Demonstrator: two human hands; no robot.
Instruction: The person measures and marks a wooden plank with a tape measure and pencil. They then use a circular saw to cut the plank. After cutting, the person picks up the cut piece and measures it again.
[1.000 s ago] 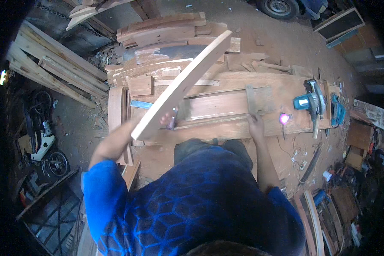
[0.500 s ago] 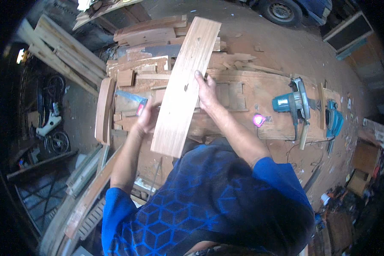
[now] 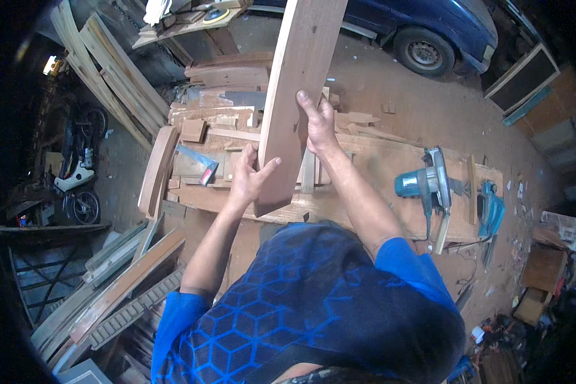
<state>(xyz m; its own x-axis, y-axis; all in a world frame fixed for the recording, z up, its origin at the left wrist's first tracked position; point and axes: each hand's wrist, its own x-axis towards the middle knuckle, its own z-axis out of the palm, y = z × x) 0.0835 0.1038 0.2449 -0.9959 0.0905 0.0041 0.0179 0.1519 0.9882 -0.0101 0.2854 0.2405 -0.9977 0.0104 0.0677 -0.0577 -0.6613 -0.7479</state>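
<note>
A long wooden board [image 3: 304, 83] is raised above the workbench [image 3: 377, 169], its far end running out of the top of the view. My right hand [image 3: 320, 125] grips its right edge, thumb on the face. Lower down, my left hand [image 3: 253, 179] closes on the left edge near the close end, its thumb also on the face. The board is tilted, so its pale narrow edge shows along the left. Left of it on the bench lies a try square [image 3: 200, 165] with a bluish blade, near a small wooden block [image 3: 193, 130].
A teal circular saw [image 3: 422, 184] and a teal power planer [image 3: 490, 210] sit at the bench's right. A curved timber piece [image 3: 158, 171] stands at its left end. Stacked planks [image 3: 125, 281] lie lower left. Beyond are a motorbike [image 3: 80, 173] and a blue vehicle [image 3: 441, 29].
The board has risen and tilted, now showing its left edge. My left hand has taken hold of that edge. The view has shifted, and the pink tape measure no longer shows.
</note>
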